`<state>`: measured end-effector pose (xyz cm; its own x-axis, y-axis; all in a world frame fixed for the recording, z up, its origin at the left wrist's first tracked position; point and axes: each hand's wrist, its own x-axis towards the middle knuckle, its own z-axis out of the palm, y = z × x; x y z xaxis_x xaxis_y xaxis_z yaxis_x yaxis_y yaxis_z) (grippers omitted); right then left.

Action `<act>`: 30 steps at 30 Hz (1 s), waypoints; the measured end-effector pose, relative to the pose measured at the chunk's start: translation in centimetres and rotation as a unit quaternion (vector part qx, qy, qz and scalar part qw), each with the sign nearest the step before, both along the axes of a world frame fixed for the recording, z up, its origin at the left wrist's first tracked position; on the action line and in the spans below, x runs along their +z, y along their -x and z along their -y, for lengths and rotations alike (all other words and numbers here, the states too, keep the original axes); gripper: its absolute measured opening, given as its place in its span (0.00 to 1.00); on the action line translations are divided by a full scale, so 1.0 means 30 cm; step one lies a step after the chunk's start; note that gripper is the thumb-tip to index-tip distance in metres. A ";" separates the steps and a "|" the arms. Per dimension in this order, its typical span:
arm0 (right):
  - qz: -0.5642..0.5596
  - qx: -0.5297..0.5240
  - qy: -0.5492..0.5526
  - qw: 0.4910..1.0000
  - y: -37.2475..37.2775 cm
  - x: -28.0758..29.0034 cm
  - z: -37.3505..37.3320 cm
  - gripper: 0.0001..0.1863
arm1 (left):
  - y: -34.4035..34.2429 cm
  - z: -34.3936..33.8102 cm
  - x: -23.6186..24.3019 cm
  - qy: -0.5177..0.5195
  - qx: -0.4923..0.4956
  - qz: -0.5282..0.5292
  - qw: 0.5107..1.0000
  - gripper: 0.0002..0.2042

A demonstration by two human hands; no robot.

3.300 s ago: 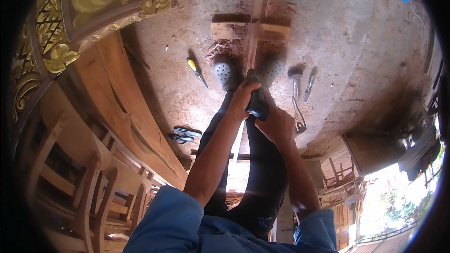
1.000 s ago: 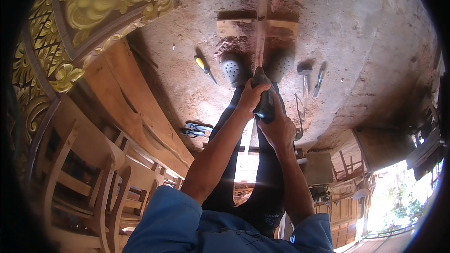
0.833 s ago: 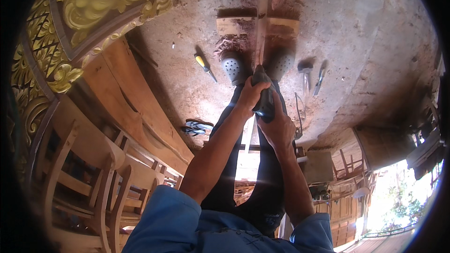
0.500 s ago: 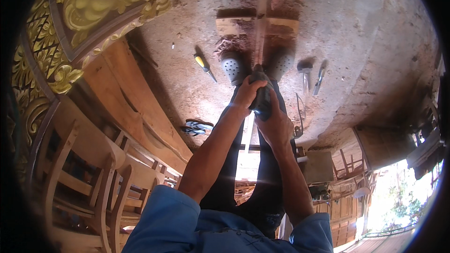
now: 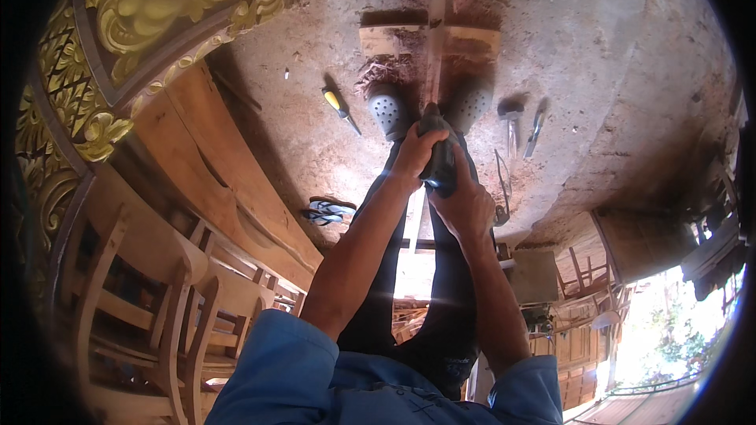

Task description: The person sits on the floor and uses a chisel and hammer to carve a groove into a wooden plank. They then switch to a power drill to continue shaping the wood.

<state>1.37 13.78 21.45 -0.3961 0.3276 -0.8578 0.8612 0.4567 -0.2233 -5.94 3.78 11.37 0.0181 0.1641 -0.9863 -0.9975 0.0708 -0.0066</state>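
Note:
A dark power drill [image 5: 439,167] is held in both hands between my knees, its narrow front pointing away from me. My left hand [image 5: 413,151] wraps the front of its body from the left, thumb over the top. Behind it, my right hand [image 5: 468,203] grips the rear part from the right; the handle is mostly hidden. The drill's tip meets the near end of a long, narrow wooden strip [image 5: 435,12], which runs away between my grey clogs. Whether the tip touches the wood I cannot tell. Beneath the strip lies a short wooden crosspiece [image 5: 472,42].
A yellow-handled screwdriver [image 5: 334,100] lies left of my feet; a hammer [image 5: 511,122] and a chisel [image 5: 537,130] lie right. Flip-flops [image 5: 327,211] sit near the left planks [image 5: 220,165]. Gold carved panels [image 5: 169,12] and wooden chairs [image 5: 146,275] crowd the left side.
The floor and the things on it have shifted slightly left in the picture. Both hands keep their hold on the drill, almost in the same place.

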 end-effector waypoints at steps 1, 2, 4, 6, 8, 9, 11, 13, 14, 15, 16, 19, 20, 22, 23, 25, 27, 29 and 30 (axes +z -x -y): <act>0.002 -0.001 0.004 1.000 0.000 -0.003 0.001 0.52 | 0.001 0.001 -0.003 -0.003 0.000 0.000 1.000 0.24; 0.000 -0.003 0.003 1.000 0.001 -0.006 0.002 0.52 | 0.003 0.002 -0.006 -0.004 0.000 0.004 1.000 0.24; 0.003 -0.001 0.003 1.000 0.004 -0.012 0.001 0.52 | 0.004 0.004 -0.011 -0.011 0.005 0.001 1.000 0.24; 0.014 0.006 0.003 1.000 0.007 -0.015 -0.002 0.52 | 0.002 0.003 -0.016 -0.021 0.016 -0.002 1.000 0.24; 0.017 0.010 0.008 1.000 0.010 -0.018 -0.008 0.52 | -0.001 0.002 -0.020 -0.011 0.013 -0.005 1.000 0.24; 0.016 0.013 0.010 1.000 0.012 -0.019 -0.012 0.52 | -0.002 0.000 -0.022 0.002 0.012 0.008 1.000 0.24; 0.027 0.014 0.014 0.999 0.015 -0.022 -0.017 0.52 | -0.004 -0.002 -0.027 -0.002 0.018 0.003 1.000 0.25; 0.032 0.018 0.015 0.999 0.018 -0.027 -0.020 0.52 | -0.005 -0.003 -0.031 -0.002 0.024 0.002 1.000 0.26; 0.033 0.021 0.015 0.999 0.020 -0.029 -0.022 0.52 | -0.005 -0.004 -0.032 -0.002 0.026 0.002 1.000 0.26; 0.034 0.025 0.015 0.999 0.020 -0.032 -0.023 0.52 | -0.005 -0.004 -0.034 0.001 0.028 0.007 1.000 0.27; 0.037 0.025 0.018 0.999 0.021 -0.036 -0.025 0.52 | -0.004 -0.005 -0.035 -0.003 0.034 0.001 0.999 0.27; 0.041 0.034 0.023 0.998 0.021 -0.046 -0.034 0.51 | -0.003 -0.009 -0.037 0.000 0.041 0.002 0.999 0.27; 0.040 0.040 0.022 0.998 0.021 -0.049 -0.038 0.51 | -0.002 -0.010 -0.039 0.006 0.039 0.004 0.999 0.26; 0.040 0.044 0.024 0.998 0.021 -0.054 -0.045 0.51 | -0.001 -0.012 -0.041 0.008 0.041 0.011 0.999 0.25; 0.040 0.043 0.027 0.998 0.021 -0.057 -0.048 0.50 | 0.000 -0.012 -0.043 0.005 0.045 0.016 0.999 0.24; 0.037 0.043 0.026 0.998 0.023 -0.061 -0.051 0.50 | 0.000 -0.012 -0.047 -0.001 0.051 0.016 0.999 0.24; 0.032 0.045 0.024 0.998 0.024 -0.065 -0.052 0.49 | -0.003 -0.009 -0.053 -0.004 0.052 0.014 0.999 0.24; 0.019 0.050 0.015 0.998 0.024 -0.069 -0.052 0.48 | -0.008 -0.006 -0.061 -0.001 0.051 0.010 0.999 0.24; 0.016 0.054 0.013 0.998 0.022 -0.070 -0.052 0.48 | -0.012 -0.005 -0.065 0.007 0.047 0.017 0.999 0.24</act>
<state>0.70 15.33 19.34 -0.3996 0.2616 -0.8786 0.8141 0.5418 -0.2090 -5.59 3.92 9.42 0.0374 0.1520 -0.9877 -0.9989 -0.0235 -0.0414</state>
